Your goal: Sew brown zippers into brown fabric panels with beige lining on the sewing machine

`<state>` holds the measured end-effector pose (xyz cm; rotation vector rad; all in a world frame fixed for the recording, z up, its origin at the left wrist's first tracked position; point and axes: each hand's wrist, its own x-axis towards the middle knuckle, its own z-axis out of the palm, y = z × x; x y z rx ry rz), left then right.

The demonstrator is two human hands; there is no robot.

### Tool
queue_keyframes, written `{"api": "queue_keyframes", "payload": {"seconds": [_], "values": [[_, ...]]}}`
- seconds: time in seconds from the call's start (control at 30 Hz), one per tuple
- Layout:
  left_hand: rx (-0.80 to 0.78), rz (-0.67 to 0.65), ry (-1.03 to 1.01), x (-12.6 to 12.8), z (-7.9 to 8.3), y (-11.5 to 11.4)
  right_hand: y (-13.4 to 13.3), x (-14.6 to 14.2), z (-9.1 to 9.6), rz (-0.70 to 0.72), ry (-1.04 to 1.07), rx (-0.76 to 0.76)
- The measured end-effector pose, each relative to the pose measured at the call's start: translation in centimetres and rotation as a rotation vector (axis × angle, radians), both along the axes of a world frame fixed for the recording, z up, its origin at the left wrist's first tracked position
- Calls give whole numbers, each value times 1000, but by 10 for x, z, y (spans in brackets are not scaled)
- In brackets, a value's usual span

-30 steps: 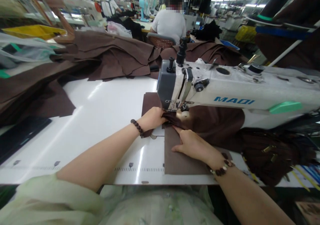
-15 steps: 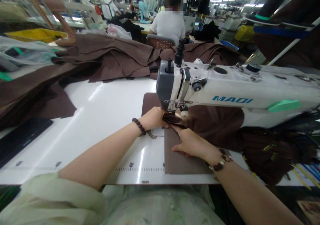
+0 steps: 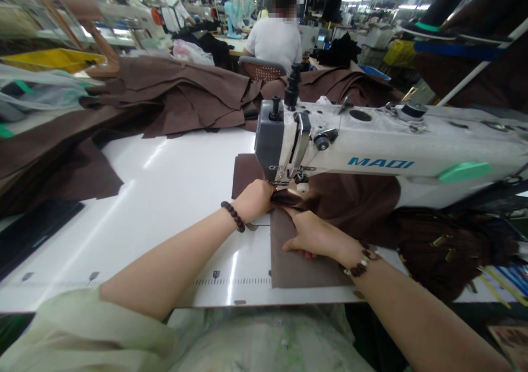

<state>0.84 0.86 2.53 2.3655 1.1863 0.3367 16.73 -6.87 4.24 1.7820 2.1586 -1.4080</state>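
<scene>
A brown fabric piece (image 3: 305, 270) lies under the head of a white sewing machine (image 3: 371, 146) marked MAQI. My left hand (image 3: 256, 200) is closed on the fabric's folded edge just left of the presser foot, its fingertips partly hidden. Close by on the right, my right hand (image 3: 313, 235) pinches the raised dark fold (image 3: 286, 197) in front of the needle area, while its thumb and lower fingers rest on the flat cloth. More of the fabric runs beneath the machine arm to the right. The needle tip is too small to make out.
Brown cut panels (image 3: 193, 94) are heaped along the table's back and left. A dark flat object (image 3: 39, 234) lies at left. Brown pieces with zipper pulls (image 3: 441, 245) are piled at right. Behind, a person in a white shirt (image 3: 274, 42) sits on a chair.
My left hand and wrist have shifted slightly right and toward me, with the wrist over the slot in the table. My right hand stays nearly in place. The view has moved a little.
</scene>
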Motion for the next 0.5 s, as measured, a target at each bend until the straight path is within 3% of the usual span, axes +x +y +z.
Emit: {"api": "queue_keyframes", "payload": {"seconds": [0.13,0.27,0.3,0.37,0.5], "values": [[23,36,-65,-3,-5,-7,-8,2,3,18,51,48],[-52,37,-258,-12,-6,-8,-11,8,3,73,235,-204],[-119,45,-362,-13,-6,-7,-9,10,2,23,274,-245],[-274,65,-572,-13,-8,-6,0,13,-2,-240,483,-365],[-384,73,-729,-12,-15,-3,24,17,-8,-750,1196,-647]]}}
